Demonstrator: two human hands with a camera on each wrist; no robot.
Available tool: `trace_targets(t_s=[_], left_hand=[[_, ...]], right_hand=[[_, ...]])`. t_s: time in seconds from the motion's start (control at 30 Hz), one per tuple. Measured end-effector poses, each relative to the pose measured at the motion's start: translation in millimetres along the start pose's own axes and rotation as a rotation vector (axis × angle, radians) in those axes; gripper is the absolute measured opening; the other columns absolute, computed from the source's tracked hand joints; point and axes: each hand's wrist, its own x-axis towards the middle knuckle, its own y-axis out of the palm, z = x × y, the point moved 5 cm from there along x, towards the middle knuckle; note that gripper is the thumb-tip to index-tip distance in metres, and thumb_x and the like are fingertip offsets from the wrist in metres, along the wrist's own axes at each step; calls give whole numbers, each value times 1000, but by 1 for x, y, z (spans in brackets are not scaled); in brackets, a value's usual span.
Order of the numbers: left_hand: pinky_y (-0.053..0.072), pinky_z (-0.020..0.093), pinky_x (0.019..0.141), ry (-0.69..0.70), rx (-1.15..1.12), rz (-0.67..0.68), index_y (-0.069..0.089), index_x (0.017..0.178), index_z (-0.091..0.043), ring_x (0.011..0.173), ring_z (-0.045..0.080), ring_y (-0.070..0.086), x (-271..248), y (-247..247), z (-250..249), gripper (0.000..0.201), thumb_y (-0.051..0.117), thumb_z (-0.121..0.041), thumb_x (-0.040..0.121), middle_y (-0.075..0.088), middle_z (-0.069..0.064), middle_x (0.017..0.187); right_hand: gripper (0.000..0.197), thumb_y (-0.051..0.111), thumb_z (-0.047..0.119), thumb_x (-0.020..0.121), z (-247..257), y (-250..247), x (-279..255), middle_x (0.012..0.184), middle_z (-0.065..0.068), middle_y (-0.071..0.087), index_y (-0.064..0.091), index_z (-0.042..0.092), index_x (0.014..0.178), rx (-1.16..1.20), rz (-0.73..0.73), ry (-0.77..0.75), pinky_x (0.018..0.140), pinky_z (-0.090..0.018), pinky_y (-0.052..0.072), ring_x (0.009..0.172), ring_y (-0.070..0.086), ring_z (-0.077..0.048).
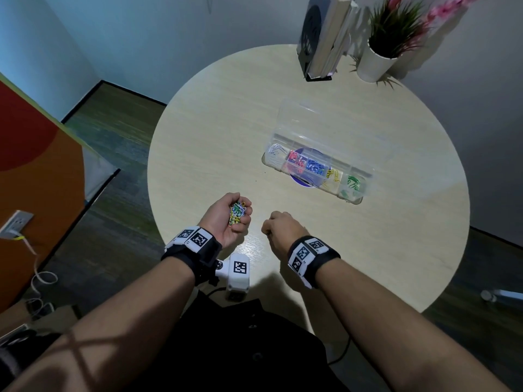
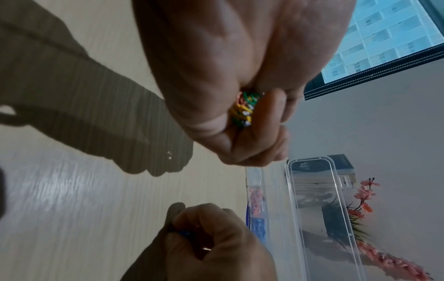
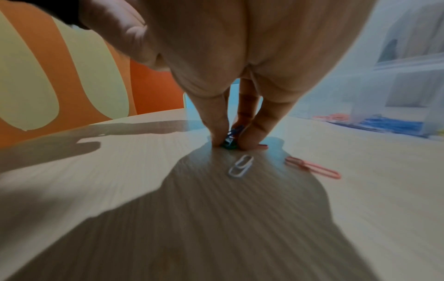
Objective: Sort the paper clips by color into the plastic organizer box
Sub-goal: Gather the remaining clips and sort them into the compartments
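Low in the head view, the left hand [image 1: 227, 219] cups a mixed clip bundle [image 1: 237, 212] — the right hand [image 3: 228, 131] pinches a blue paper clip [image 3: 234, 131] on the table [image 1: 215, 131]; the organizer box [image 1: 317, 157] sits right of centre, lid open.

Looks like a small office or meeting room to us: round pale wood-grain table [image 1: 212, 123], potted plant [image 1: 379, 52] and stand of books [image 1: 322, 38] at far right, orange partition [image 1: 36, 154] with wall socket [image 1: 15, 223] left, window blinds [image 2: 384, 47].
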Motion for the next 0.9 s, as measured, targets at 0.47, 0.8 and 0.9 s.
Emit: trace_targets(t_s=[0.47, 0.8, 0.9], left_hand=[[20, 12, 31, -12, -9, 2, 50, 74, -10, 42, 10, 40, 2, -1, 7, 32, 36, -27, 97, 44, 4, 66], [22, 13, 30, -9, -1, -12, 50, 74, -10, 41, 11, 43, 1, 0, 9, 31, 36, -25, 97, 46, 5, 62], [23, 13, 30, 0, 1, -27, 50, 75, -9, 41, 11, 43, 1, 0, 9, 31, 36, -25, 98, 46, 5, 62]], right_hand=[[32, 56, 6, 87, 2, -4, 6, 113, -13, 51, 49, 10, 117, 4, 35, 235, 81, -43, 47, 110, 49, -32], [39, 60, 3, 83, -13, -6, 2, 117, -12, 48, 48, 12, 119, -18, 6, 269, 76, -40, 46, 113, 44, -30], [40, 58, 1, 84, -15, -7, 2, 118, -12, 49, 47, 14, 120, -5, -14, 275, 74, -40, 47, 115, 41, -30]])
